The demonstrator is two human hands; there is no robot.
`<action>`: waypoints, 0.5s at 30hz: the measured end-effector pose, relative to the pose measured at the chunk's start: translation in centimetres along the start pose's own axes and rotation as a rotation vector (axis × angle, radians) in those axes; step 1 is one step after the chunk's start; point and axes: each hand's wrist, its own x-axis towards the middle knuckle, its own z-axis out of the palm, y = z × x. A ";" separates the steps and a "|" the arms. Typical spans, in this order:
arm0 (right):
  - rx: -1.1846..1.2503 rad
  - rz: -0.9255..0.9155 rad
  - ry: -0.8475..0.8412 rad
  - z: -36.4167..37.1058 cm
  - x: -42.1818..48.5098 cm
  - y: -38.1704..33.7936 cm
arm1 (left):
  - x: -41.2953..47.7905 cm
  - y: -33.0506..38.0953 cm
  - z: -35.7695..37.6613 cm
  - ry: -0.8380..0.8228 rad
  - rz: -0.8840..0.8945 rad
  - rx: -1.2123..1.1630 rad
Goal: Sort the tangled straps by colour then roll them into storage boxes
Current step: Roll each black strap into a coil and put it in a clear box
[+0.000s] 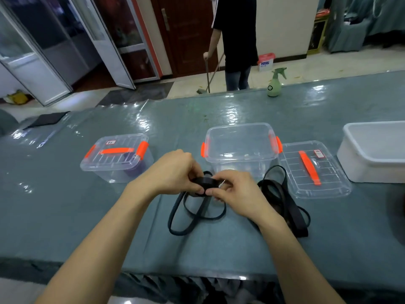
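A black strap (190,218) trails in loops on the table, and its upper end is wound into a small black roll (205,182). My left hand (173,172) grips the roll from the left. My right hand (232,189) pinches it from the right, thumb and fingers on its edge. More black straps (285,200) lie in a loose heap to the right, partly behind my right wrist. An open clear storage box (241,145) with orange clips stands just behind my hands. Its lid (313,170) lies flat to its right. A closed clear box (117,156) on the left holds something purple.
A white tub (372,150) stands at the far right. A green spray bottle (275,83) sits at the table's back edge. Beyond the table a person (236,40) in black sweeps the floor. The table (65,216) has a shiny teal cover.
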 end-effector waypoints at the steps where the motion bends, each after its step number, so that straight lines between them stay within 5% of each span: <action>1: 0.118 0.013 0.021 0.0 0.0 0.0 | 0.1 -0.3 -0.1 0.015 -0.007 -0.087; 7: 0.557 0.042 0.093 -0.7 0.5 -0.2 | -1.1 -3.0 1.0 0.104 -0.016 -0.840; 12: 0.745 0.073 0.121 0.8 1.0 -1.2 | -1.1 -3.2 1.0 0.258 -0.012 -0.864; 15: 0.506 0.106 0.033 1.3 1.5 -1.7 | -1.5 -4.1 0.1 0.251 0.001 -0.540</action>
